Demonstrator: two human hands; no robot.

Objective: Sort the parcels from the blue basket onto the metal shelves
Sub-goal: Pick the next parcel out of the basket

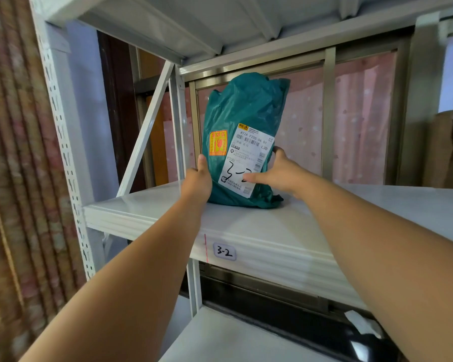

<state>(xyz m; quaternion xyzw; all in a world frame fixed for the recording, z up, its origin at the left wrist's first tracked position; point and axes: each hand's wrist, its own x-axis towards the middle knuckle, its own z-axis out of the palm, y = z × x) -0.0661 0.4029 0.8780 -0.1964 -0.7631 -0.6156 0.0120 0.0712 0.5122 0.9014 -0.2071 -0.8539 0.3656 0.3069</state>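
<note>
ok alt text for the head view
A left hand and right hand hold a teal plastic parcel bag upright on a white metal shelf tagged 3-2. The right thumb lies across its white shipping label.

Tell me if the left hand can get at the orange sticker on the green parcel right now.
Probably yes. The left hand grips the edge of the green parcel just below the orange sticker, which is uncovered; the right hand holds the far side, clear of it.
</note>
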